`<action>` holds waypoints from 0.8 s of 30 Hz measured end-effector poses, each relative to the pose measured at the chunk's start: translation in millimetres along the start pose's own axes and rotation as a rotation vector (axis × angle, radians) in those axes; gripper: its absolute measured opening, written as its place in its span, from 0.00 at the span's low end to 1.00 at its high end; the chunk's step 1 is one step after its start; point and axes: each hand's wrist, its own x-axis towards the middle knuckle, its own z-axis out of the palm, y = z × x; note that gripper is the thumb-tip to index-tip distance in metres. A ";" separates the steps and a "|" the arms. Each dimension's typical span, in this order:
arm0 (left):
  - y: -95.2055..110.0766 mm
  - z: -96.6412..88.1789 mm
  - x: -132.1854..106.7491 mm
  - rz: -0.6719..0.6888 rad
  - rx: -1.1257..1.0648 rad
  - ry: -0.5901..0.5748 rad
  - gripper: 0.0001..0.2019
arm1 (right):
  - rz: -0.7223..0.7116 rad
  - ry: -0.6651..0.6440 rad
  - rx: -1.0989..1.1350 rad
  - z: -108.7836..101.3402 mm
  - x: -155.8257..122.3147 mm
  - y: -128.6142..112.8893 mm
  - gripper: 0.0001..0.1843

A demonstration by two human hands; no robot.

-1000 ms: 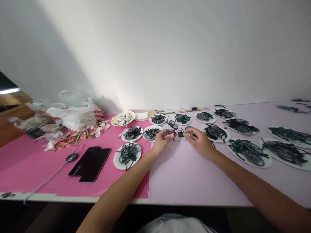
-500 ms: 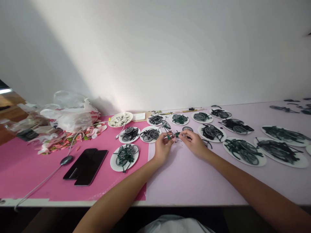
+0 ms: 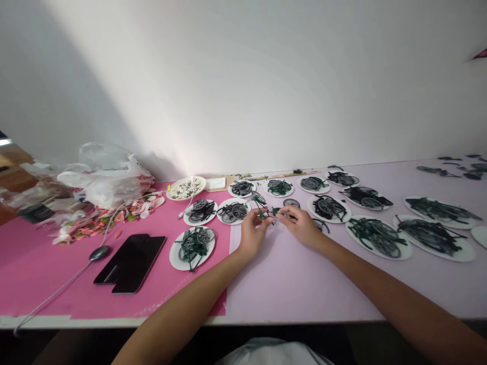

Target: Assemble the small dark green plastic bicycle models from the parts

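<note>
My left hand (image 3: pixel 253 234) pinches a small dark green toy bicycle frame (image 3: pixel 262 213) with a grey spoked wheel (image 3: pixel 258 198) at its upper end. Close beside it, the fingers of my right hand (image 3: pixel 302 226) are closed at the frame's right-hand end. The fingertips hide the exact spot they grip. Just beyond my right hand lies a loose grey wheel (image 3: pixel 291 203). Dark curved parts (image 3: pixel 321 226) rest to the right of that hand. Nearest my left hand is a white plate (image 3: pixel 219 215) of wheels and black parts.
Several white plates of black and green bicycle parts spread along the table (image 3: pixel 289 289). On the left are a dark tablet-like device (image 3: pixel 133 266), a cable with an oval grey piece (image 3: pixel 99 253), pink petals (image 3: pixel 89 227) and a plastic bag (image 3: pixel 108 180). The wall (image 3: pixel 243 91) rises behind.
The view has shifted slightly, so the tabletop things appear a little further left. Both hands stay together on the bicycle frame, with small finger movements of the right hand.
</note>
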 end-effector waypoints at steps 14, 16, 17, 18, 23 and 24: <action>-2.1 1.0 1.1 0.006 0.009 -0.007 0.18 | 0.008 -0.043 -0.016 0.0 0.2 4.5 0.18; -2.2 1.1 1.1 0.010 0.008 -0.005 0.18 | 0.011 -0.037 -0.019 -0.1 0.1 3.6 0.18; -2.2 1.1 1.0 0.012 0.007 -0.004 0.18 | 0.012 -0.032 -0.020 -0.2 0.0 3.1 0.19; -2.0 1.0 0.8 0.014 0.007 -0.003 0.18 | 0.011 -0.028 -0.018 -0.4 0.0 2.7 0.19; -1.0 0.7 0.0 0.019 0.019 0.002 0.18 | 0.025 -0.039 -0.003 -1.8 0.1 2.0 0.18; -1.0 0.8 0.0 0.021 0.022 0.004 0.18 | 0.029 -0.044 0.000 -1.9 0.1 2.3 0.18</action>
